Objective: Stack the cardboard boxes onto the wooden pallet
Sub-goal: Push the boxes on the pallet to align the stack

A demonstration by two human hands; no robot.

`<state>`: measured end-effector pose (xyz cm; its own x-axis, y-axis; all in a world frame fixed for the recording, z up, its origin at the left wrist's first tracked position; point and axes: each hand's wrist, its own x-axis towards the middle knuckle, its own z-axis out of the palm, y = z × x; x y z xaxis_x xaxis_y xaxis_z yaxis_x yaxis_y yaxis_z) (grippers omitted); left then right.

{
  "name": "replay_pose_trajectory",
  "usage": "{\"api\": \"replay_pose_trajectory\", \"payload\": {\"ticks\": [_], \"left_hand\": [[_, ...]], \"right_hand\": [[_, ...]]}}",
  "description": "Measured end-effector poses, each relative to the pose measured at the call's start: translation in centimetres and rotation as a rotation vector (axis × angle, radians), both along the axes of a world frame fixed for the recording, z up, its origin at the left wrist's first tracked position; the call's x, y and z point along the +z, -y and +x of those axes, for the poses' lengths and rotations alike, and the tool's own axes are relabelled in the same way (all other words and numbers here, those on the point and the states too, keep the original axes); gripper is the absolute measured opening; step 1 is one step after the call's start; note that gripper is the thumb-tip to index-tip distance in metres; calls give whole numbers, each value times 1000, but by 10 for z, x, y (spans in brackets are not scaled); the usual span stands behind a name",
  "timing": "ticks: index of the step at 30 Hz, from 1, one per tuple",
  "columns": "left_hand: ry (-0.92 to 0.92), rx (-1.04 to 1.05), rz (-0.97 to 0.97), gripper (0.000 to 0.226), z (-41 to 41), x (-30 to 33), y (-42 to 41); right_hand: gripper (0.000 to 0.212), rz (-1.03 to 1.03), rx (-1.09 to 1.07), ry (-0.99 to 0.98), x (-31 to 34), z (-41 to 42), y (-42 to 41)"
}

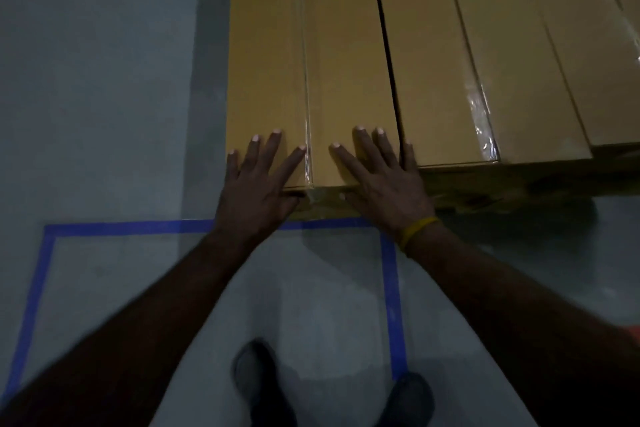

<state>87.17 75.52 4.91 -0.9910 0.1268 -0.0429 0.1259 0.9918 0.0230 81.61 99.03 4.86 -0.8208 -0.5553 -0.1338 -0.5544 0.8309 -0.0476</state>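
Observation:
Long tan cardboard boxes lie side by side in a stack ahead of me. The leftmost box (311,62), sealed with clear tape down its middle, sticks out a little nearer to me than its neighbour (440,55). My left hand (258,180) lies flat on its near left corner with fingers spread. My right hand (384,177), with a yellow wristband, rests flat on its near right corner, one finger in the dark gap between the two boxes. Both thumbs hang over the near end. A dark shadowed layer (485,191) shows under the boxes; I cannot tell whether it is the pallet.
Grey concrete floor (97,80) spreads to the left of the stack. A blue tape rectangle (391,288) is marked on the floor around my feet. My dark shoes (256,381) stand inside it. More boxes (571,45) fill the right side.

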Motion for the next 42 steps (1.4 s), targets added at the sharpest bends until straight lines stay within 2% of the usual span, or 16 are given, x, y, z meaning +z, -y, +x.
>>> {"api": "replay_pose_trajectory", "payload": {"ticks": [6, 10, 18, 22, 26, 29, 32, 35, 38, 42], "left_hand": [[-23, -1, -38, 86, -5, -7, -2], [-51, -32, -15, 86, -15, -9, 6], [15, -6, 21, 85, -18, -6, 5], [57, 14, 20, 87, -18, -2, 4], [-110, 132, 49, 79, 13, -9, -11], [-202, 58, 50, 75, 56, -34, -30], [-74, 15, 29, 80, 93, -81, -45], [68, 149, 45, 91, 111, -134, -51], [186, 218, 18, 91, 110, -177, -43], [144, 98, -59, 88, 96, -212, -31]], "right_hand": [[82, 64, 124, -54, -4, -21, -17], [80, 20, 101, -82, -10, -28, -13], [79, -5, 53, -51, -7, -25, -9], [81, -46, -76, -53, -10, -5, -5], [88, -134, -87, -98, -39, 56, -10], [94, -96, -26, 39, -76, 107, -22], [94, -87, -77, 147, -115, 132, -31], [94, -52, -124, 238, -148, 129, -29], [93, 2, -140, 248, -179, 120, -23], [93, 40, -156, 203, -212, 105, -4]]}}
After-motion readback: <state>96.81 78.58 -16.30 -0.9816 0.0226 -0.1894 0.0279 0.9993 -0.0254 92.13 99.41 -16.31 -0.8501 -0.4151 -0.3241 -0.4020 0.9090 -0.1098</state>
